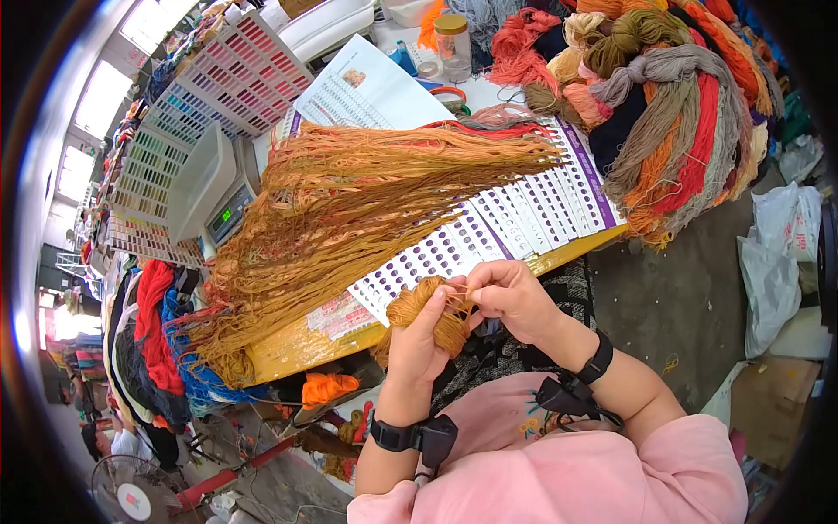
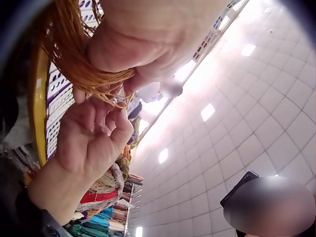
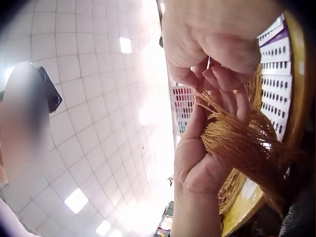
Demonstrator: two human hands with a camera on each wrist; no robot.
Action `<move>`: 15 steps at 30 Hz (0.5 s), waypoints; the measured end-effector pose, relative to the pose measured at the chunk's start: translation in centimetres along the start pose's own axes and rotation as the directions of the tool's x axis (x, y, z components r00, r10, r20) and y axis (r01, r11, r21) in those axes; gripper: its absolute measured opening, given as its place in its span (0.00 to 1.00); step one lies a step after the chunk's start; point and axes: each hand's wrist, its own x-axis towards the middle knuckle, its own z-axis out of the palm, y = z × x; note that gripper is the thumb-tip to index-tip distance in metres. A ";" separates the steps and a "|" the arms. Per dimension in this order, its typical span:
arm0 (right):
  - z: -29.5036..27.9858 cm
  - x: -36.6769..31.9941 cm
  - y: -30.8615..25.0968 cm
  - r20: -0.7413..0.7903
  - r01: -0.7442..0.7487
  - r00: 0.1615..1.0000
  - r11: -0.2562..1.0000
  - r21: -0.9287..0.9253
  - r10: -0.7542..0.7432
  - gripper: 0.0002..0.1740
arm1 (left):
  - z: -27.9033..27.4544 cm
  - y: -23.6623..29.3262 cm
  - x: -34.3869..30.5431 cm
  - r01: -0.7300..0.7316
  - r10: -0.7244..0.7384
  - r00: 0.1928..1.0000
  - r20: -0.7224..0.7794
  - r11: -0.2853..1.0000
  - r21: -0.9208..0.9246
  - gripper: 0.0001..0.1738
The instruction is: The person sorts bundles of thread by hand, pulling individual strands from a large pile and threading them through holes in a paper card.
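Golden-brown yarn in a looped hank should handle light, soft and prone to snagging, so we judge its thick bundled body the best hold, with loose strands taken up delicately. It lies clasped in our left grip, near the yellow edge of the bench, while our right grip pinches thin strands beside it.

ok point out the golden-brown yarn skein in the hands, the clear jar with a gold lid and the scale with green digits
Golden-brown yarn skein (image 3: pixel 229 137): right wrist view, middle strands
Clear jar (image 1: pixel 454 54): head view, its body
Scale (image 1: pixel 228 212): head view, display panel
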 end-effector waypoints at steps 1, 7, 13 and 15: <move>-0.3 0.0 0.1 0.018 -0.006 1.000 1.000 0.030 0.005 0.04 | 0.2 0.1 -0.1 0.000 0.000 1.000 0.010 1.000 -0.004 0.12; -1.5 -0.2 -0.7 0.258 -0.221 0.955 0.933 0.282 0.148 0.04 | 0.1 0.7 0.3 0.017 -0.019 0.999 -0.028 0.996 -0.085 0.08; -7.2 -2.8 -5.4 -0.065 0.065 0.997 0.856 0.513 -0.037 0.08 | -6.3 6.8 -0.2 0.026 0.022 0.997 0.074 0.809 -0.587 0.03; -10.6 -5.5 -9.3 -0.018 0.172 0.976 0.712 0.681 -0.218 0.09 | -12.6 9.6 -1.6 -0.177 0.172 0.983 -0.068 0.765 -0.619 0.05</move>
